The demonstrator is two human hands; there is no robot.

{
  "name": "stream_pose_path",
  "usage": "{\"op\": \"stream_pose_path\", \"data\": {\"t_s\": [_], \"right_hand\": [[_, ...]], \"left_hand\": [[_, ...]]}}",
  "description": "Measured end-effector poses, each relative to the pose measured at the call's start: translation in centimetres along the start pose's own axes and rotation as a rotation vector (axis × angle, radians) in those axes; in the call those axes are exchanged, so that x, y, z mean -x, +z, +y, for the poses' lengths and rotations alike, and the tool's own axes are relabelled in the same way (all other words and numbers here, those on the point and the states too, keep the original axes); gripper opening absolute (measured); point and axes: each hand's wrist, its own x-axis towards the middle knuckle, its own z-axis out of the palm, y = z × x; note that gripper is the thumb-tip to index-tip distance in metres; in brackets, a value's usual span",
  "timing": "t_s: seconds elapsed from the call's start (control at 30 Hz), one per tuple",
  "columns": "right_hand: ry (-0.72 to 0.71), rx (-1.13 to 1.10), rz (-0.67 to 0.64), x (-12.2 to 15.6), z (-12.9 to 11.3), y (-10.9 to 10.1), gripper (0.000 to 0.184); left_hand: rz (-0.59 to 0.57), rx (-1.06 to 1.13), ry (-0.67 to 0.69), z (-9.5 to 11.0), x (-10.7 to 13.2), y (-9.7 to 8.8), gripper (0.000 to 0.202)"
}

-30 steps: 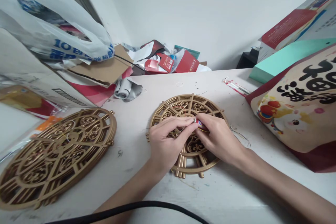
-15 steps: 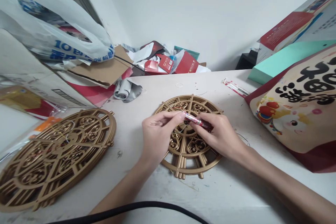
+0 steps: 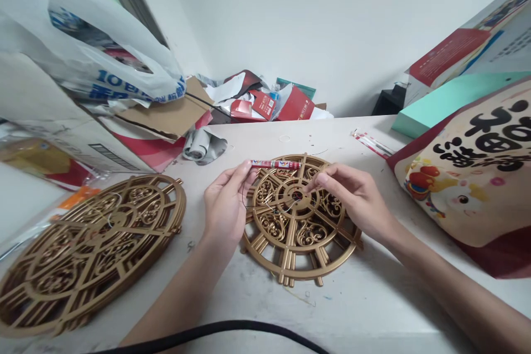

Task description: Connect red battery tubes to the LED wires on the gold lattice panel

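Note:
My left hand (image 3: 227, 202) is closed on one end of a slim red printed tube (image 3: 277, 164), pen-like in shape, which it holds level above a round golden openwork panel (image 3: 296, 213). Below those fingers a dark thin thread or wire (image 3: 244, 199) hangs in a loop. My right hand (image 3: 352, 191) hovers over the panel's right side, its thumb and forefinger pinched near the centre hub; whatever is between them is too small to make out. The panel lies flat, with scrollwork between its spokes, and more such panels seem stacked beneath it.
More golden round panels (image 3: 103, 238) lie stacked at the left. Behind them stand a white box (image 3: 53, 116) and a plastic bag (image 3: 124, 74). Torn red packaging (image 3: 265, 105) is heaped at the back. A printed bag (image 3: 468, 177) stands at right; a black cable (image 3: 232, 326) crosses the front.
My hands have moved apart. The red tube, earlier between both hands, is now in my left hand alone, turned level and farther left. My right hand has let go of it.

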Motion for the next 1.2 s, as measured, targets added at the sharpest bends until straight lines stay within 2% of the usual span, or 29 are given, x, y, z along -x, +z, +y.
{"op": "stream_pose_path", "data": {"t_s": [0.17,0.37,0.63,0.97,1.07,1.2], "right_hand": [[-0.021,-0.272,0.069,-0.3,0.2,-0.3,0.015],[0.028,-0.407,0.103,-0.5,-0.6,-0.8,0.012],[0.020,-0.361,0.131,-0.6,-0.7,-1.4,0.011],[0.042,-0.460,0.095,-0.5,-0.7,-1.4,0.011],[0.112,-0.424,0.035,-0.5,-0.4,-1.0,0.012],[0.206,-0.376,-0.063,-0.3,0.3,-0.4,0.024]], "left_hand": [[-0.010,0.002,-0.007,0.0,-0.1,-0.1,0.013],[-0.010,0.040,-0.052,0.1,0.2,0.2,0.010],[-0.003,0.040,-0.067,0.1,0.2,0.2,0.009],[-0.025,0.074,-0.077,0.2,0.7,0.5,0.011],[-0.037,0.079,-0.076,0.1,0.8,0.6,0.013],[-0.048,0.065,-0.096,0.0,0.7,0.5,0.013]]}}
